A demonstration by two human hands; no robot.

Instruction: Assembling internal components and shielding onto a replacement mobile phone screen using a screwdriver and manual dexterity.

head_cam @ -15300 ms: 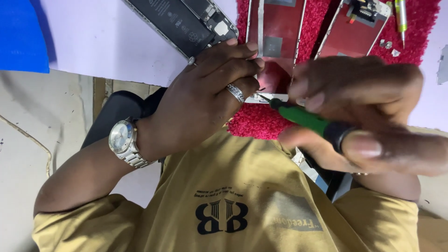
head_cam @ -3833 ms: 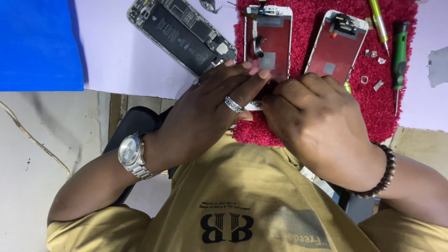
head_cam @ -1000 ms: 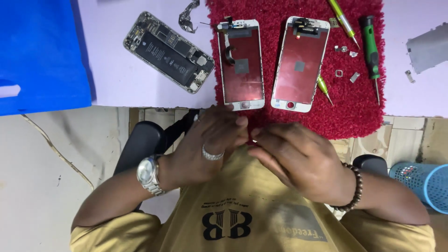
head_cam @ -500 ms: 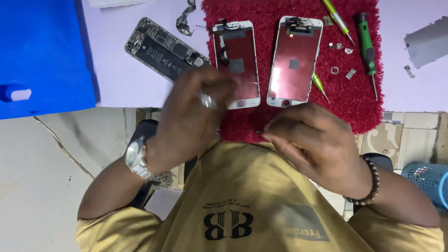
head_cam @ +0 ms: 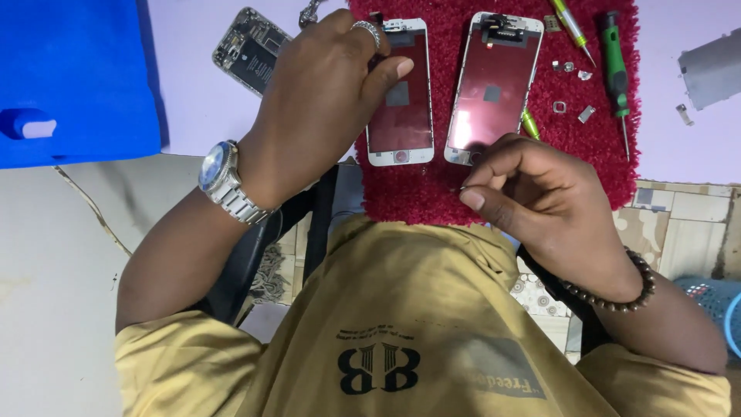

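Observation:
Two phone screen panels lie face down on a red fuzzy mat [head_cam: 594, 174]. My left hand [head_cam: 316, 108], with a ring and a silver wristwatch, reaches over the left screen panel [head_cam: 401, 116]; its fingers curl at the panel's top left corner and the thumb lies across its upper part. My right hand [head_cam: 540, 193], with a bead bracelet, hovers just below the right screen panel [head_cam: 494, 85]. Its thumb and forefinger are pinched together; anything tiny between them is hidden.
An opened phone body [head_cam: 251, 50] lies left of the mat on the pale purple surface. A green screwdriver [head_cam: 615, 66], a yellow-green tool [head_cam: 570, 19] and small metal parts [head_cam: 573, 91] sit on the mat's right. Blue case [head_cam: 73, 77] far left, metal plate [head_cam: 714, 68] and blue basket [head_cam: 714, 297] right.
My left hand has risen from my chest to the top of the left screen panel. My right hand has moved up slightly and stays pinched. The view has shifted closer.

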